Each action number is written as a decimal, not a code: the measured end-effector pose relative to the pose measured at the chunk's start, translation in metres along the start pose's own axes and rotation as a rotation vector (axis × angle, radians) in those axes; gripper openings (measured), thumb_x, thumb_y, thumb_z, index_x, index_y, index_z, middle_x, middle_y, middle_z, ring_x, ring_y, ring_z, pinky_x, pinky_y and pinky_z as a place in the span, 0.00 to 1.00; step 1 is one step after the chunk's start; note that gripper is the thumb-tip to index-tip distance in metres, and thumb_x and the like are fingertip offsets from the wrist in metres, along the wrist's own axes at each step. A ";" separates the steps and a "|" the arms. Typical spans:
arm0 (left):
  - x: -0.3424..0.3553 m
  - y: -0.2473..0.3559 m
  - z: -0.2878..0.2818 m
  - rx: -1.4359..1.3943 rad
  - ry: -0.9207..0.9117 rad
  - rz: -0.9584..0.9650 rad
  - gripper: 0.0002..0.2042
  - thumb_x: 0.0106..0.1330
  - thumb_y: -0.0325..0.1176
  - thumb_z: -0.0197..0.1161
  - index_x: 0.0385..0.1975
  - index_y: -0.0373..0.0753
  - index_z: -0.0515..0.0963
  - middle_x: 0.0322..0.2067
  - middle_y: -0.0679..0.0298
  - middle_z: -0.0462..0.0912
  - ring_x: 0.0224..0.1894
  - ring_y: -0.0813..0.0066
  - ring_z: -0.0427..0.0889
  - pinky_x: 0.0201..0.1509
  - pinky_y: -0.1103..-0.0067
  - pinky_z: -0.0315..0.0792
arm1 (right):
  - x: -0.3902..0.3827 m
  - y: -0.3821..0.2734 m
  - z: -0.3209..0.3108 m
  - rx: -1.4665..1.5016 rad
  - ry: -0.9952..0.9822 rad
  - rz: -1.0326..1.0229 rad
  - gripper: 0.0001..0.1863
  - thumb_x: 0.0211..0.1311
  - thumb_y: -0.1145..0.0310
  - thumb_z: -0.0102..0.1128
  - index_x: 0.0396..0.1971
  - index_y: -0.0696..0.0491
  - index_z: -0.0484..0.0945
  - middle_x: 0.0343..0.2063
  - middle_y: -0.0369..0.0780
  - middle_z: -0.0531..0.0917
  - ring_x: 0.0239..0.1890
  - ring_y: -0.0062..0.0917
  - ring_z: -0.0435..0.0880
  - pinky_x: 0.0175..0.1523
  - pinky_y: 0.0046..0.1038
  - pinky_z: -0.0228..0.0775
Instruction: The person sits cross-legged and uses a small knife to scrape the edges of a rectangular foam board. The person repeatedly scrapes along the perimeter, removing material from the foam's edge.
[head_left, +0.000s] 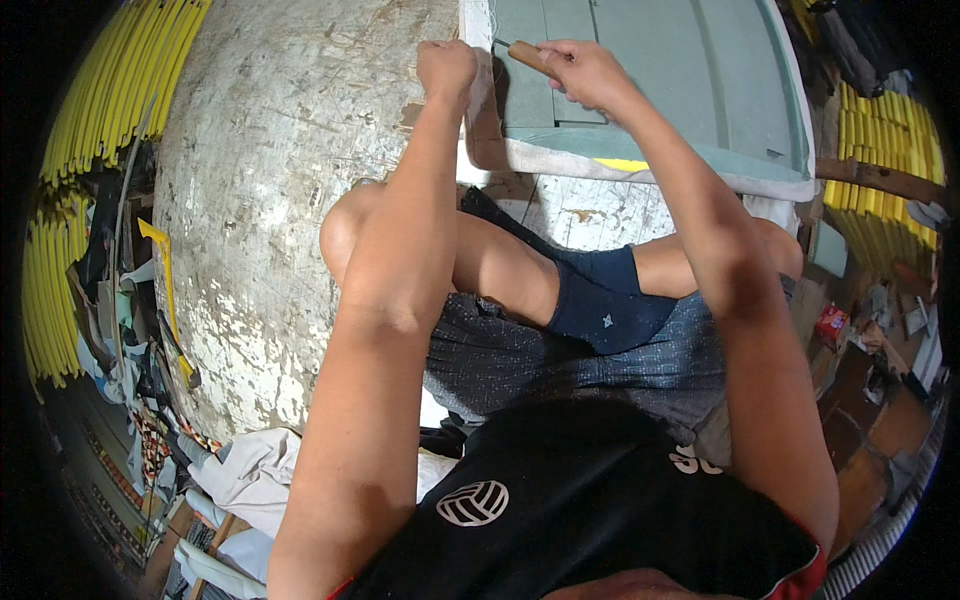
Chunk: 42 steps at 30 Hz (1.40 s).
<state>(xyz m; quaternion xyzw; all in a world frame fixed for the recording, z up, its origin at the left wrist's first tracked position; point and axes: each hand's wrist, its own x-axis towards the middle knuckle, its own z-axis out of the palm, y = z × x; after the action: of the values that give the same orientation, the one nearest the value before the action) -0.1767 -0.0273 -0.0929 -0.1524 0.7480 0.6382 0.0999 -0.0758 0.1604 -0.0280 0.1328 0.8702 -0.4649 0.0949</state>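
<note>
My right hand is closed around the wooden handle of an awl. Its thin metal shaft points left, at the pale cloth edging of a flat grey-green panel. The tip's exact contact with the cloth is too small to make out. Just left of that edge, my left hand is held in a fist; whatever its fingers grip is hidden. White cloth runs along the panel's left side between my hands, with loose threads at its top. A pale cloth border follows the near side, showing one yellow patch.
Beneath the panel is a worn, paint-flecked work surface, where I sit with bent legs. Stacks of yellow strips stand at the left and right. A yellow-framed tool lies by the left edge. Crumpled pale cloth lies lower left.
</note>
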 end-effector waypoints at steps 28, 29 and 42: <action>-0.008 -0.026 0.019 0.213 -0.063 0.129 0.23 0.58 0.35 0.59 0.50 0.26 0.78 0.45 0.37 0.84 0.51 0.42 0.84 0.56 0.62 0.76 | 0.011 0.021 0.025 -0.002 0.063 -0.102 0.21 0.76 0.52 0.53 0.60 0.45 0.81 0.23 0.34 0.79 0.19 0.15 0.75 0.21 0.21 0.65; -0.007 -0.025 0.022 0.248 -0.061 0.126 0.23 0.59 0.35 0.59 0.51 0.26 0.78 0.46 0.37 0.84 0.51 0.42 0.84 0.57 0.62 0.76 | 0.012 0.023 0.023 0.078 0.040 -0.029 0.21 0.76 0.52 0.53 0.60 0.46 0.81 0.23 0.34 0.80 0.19 0.15 0.75 0.21 0.21 0.65; -0.006 -0.026 0.011 0.282 -0.046 0.145 0.28 0.66 0.43 0.64 0.60 0.28 0.75 0.45 0.46 0.86 0.47 0.59 0.85 0.52 0.69 0.77 | -0.012 0.015 0.022 -0.086 0.096 -0.065 0.28 0.73 0.45 0.53 0.60 0.49 0.81 0.36 0.44 0.87 0.36 0.33 0.86 0.42 0.33 0.77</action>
<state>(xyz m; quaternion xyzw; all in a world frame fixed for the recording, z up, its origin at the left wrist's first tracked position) -0.1626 -0.0199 -0.1165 -0.0678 0.8366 0.5359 0.0913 -0.0588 0.1486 -0.0484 0.1225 0.8967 -0.4232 0.0434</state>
